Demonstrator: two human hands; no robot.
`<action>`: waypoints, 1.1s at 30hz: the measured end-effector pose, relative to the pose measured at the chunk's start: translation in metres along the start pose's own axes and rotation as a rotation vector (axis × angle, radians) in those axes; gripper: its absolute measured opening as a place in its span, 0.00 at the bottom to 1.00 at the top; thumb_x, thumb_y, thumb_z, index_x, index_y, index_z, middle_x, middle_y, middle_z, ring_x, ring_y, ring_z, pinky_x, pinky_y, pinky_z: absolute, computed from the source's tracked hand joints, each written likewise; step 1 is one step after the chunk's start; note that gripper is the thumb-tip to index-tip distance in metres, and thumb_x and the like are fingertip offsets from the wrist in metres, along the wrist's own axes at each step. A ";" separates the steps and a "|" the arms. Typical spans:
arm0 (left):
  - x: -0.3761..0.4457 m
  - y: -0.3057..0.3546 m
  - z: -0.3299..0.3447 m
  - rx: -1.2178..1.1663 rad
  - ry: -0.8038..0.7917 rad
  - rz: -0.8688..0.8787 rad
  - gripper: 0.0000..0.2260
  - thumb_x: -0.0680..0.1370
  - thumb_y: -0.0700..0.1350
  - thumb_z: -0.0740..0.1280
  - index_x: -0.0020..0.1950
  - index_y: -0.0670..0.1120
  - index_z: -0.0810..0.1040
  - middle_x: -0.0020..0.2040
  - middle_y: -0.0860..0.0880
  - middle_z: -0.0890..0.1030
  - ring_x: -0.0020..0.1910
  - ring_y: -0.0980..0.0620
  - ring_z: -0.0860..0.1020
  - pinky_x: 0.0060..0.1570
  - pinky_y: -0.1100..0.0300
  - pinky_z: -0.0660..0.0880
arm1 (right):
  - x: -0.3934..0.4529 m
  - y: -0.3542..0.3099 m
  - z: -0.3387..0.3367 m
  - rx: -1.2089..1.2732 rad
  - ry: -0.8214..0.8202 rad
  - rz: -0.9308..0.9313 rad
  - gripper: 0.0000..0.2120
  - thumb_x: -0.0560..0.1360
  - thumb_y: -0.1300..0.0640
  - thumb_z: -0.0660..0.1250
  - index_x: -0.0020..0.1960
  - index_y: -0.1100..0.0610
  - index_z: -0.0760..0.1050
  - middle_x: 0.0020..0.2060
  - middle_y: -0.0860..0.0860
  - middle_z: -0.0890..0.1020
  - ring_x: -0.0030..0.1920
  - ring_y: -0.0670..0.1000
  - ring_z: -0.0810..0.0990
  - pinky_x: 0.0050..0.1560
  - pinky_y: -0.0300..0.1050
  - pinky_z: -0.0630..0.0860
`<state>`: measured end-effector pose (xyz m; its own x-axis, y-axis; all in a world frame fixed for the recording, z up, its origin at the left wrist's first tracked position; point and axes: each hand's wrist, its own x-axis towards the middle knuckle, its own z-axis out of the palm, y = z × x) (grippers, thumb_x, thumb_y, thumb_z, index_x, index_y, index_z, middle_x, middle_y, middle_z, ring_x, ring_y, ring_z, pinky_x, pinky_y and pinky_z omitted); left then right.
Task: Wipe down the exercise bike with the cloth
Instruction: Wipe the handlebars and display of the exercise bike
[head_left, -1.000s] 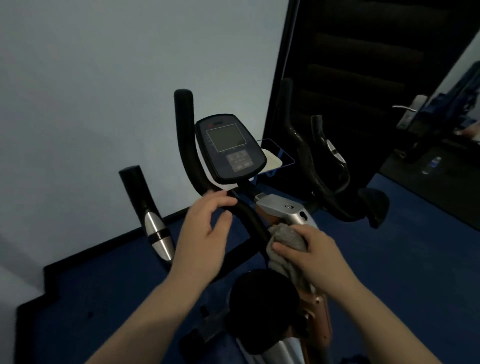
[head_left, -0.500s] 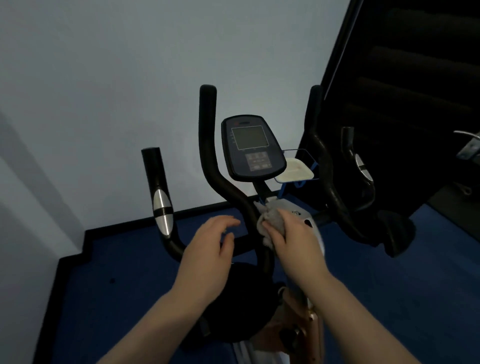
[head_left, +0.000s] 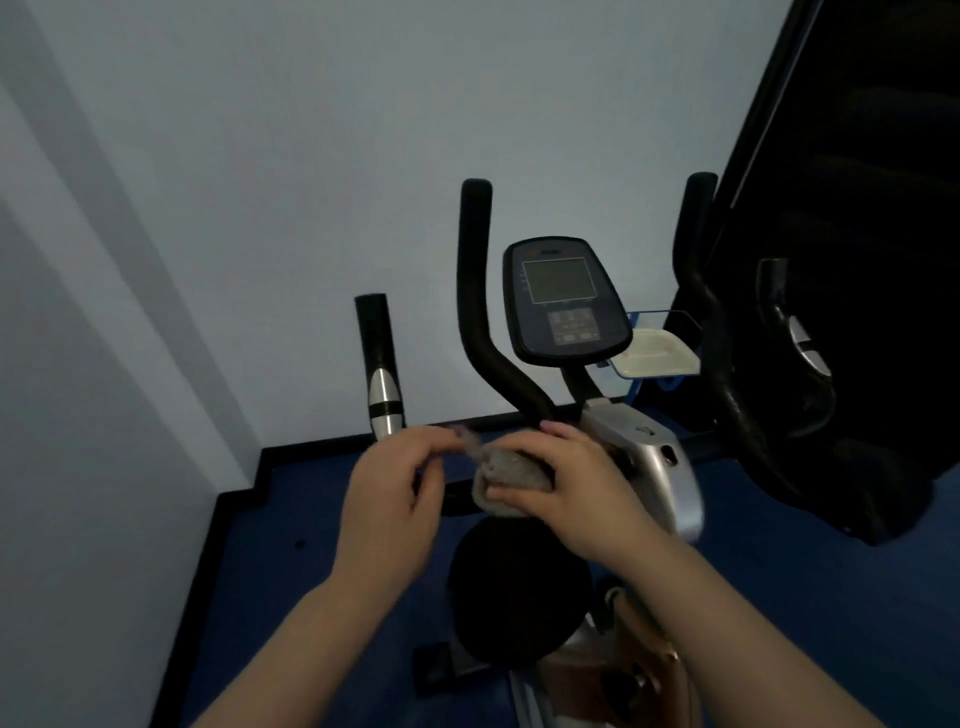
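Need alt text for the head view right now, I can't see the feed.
Both hands hold a grey cloth in front of the exercise bike: the right hand grips the bundle, the left hand pinches one corner. Behind stands the console between black handlebars.

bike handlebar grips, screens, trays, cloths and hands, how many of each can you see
upright black handlebar grips: 4 (far left, inner left, inner right, far right)
console screen: 1
white tray: 1
grey cloth: 1
hands: 2 (left hand, right hand)
total: 9
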<state>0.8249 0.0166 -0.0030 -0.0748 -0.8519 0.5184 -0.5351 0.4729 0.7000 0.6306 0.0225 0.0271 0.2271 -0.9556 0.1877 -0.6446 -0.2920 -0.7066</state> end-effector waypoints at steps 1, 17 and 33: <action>0.002 -0.010 -0.010 0.023 0.029 0.016 0.13 0.80 0.36 0.63 0.56 0.52 0.80 0.54 0.61 0.80 0.55 0.61 0.77 0.60 0.60 0.72 | 0.003 0.004 -0.001 -0.086 0.000 -0.047 0.19 0.68 0.48 0.77 0.58 0.41 0.78 0.53 0.37 0.80 0.65 0.27 0.61 0.65 0.29 0.55; 0.011 -0.075 -0.049 -0.238 -0.298 0.042 0.20 0.84 0.41 0.57 0.76 0.53 0.66 0.77 0.62 0.61 0.76 0.61 0.60 0.71 0.70 0.56 | 0.034 -0.035 0.018 -0.313 -0.238 0.133 0.13 0.73 0.41 0.69 0.51 0.49 0.78 0.42 0.45 0.83 0.45 0.45 0.80 0.48 0.46 0.75; 0.064 -0.074 -0.048 -0.319 -0.171 0.013 0.11 0.76 0.38 0.72 0.50 0.54 0.78 0.52 0.57 0.71 0.52 0.55 0.75 0.53 0.69 0.71 | 0.042 -0.068 0.061 -0.174 -0.084 0.348 0.12 0.75 0.43 0.68 0.42 0.51 0.76 0.38 0.47 0.81 0.42 0.47 0.78 0.42 0.46 0.71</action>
<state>0.9001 -0.0624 0.0023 -0.2343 -0.8579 0.4573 -0.2461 0.5074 0.8258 0.7282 0.0047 0.0410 0.0279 -0.9942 -0.1039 -0.8060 0.0391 -0.5906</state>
